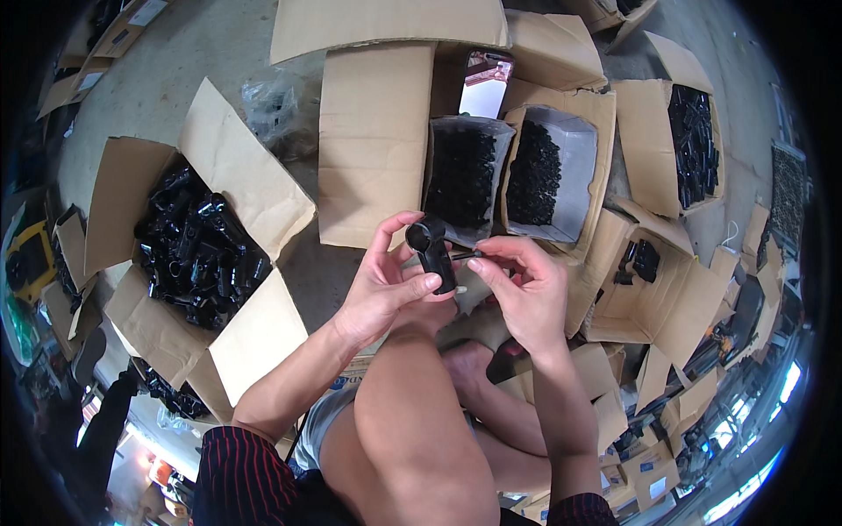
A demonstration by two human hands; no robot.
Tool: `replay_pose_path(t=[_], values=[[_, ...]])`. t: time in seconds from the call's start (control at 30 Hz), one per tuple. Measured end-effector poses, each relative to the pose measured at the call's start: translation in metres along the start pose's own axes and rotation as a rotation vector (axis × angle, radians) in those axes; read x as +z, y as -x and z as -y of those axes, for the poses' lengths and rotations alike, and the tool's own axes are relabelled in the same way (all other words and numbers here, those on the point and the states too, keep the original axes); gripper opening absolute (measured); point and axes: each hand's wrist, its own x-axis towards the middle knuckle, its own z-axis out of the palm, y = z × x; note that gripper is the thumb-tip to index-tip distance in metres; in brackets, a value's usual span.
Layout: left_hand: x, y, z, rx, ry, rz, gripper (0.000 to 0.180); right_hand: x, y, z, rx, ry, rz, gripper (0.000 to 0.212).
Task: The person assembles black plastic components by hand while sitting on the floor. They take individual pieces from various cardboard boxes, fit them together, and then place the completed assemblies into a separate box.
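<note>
Raised over my knees, my left hand (390,280) grips a glossy black part with a round open ring at its top, which looks like a bicycle stem (434,262). The thumb presses on its near side. Just to the right, my right hand (531,285) pinches a thin black bolt (467,255) between thumb and fingertips. The bolt points at the stem's side; whether its tip is inside a hole I cannot tell. Beyond my hands stand two lined boxes of small black pieces, one on the left (462,167) and one on the right (537,175).
A large open carton (250,337) at left holds many glossy black parts. A phone (486,83) leans behind the lined boxes. On the right are a carton (645,298) with a few black pieces and another (649,145) full of them. Clear plastic (272,110) lies on the floor.
</note>
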Motion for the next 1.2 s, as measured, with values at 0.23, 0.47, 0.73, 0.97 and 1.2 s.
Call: replay_pose_path(t=[0.23, 0.47, 0.73, 0.97, 1.2], values=[[0.005, -0.001, 0.008, 0.077, -0.142, -0.011, 0.077, 0.0, 0.004, 0.003, 0.009, 0.087, -0.019, 0.016], [0.002, 0.002, 0.018, 0.331, -0.457, 0.007, 0.072, 0.003, 0.011, 0.0, -0.034, 0.127, -0.015, 0.017], [0.011, 0.007, 0.017, 0.465, -0.504, 0.097, 0.066, 0.003, 0.022, -0.004, -0.08, 0.067, -0.034, 0.014], [0.014, 0.005, 0.016, 0.513, -0.537, 0.131, 0.058, 0.0, 0.025, 0.002, -0.173, 0.218, -0.068, 0.011], [0.016, 0.006, 0.014, 0.49, -0.569, 0.141, 0.062, -0.01, 0.023, 0.007, -0.305, 0.404, -0.086, 0.01]])
